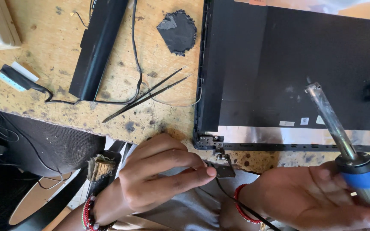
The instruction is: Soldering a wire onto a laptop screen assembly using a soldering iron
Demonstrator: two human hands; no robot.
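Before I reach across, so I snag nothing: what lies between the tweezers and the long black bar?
In the head view, a thin black cable runs between the tweezers and the black bar.

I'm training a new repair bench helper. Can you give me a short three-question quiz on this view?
1. True or false: the right hand holds a soldering iron.
2. What does the left hand touch? A) tweezers B) metal hinge C) black bar
3. Fill in: the tweezers lie on the wooden ____.

Key:
1. True.
2. B, the metal hinge at the corner of the laptop lid.
3. Workbench, between the black bar and the lid.
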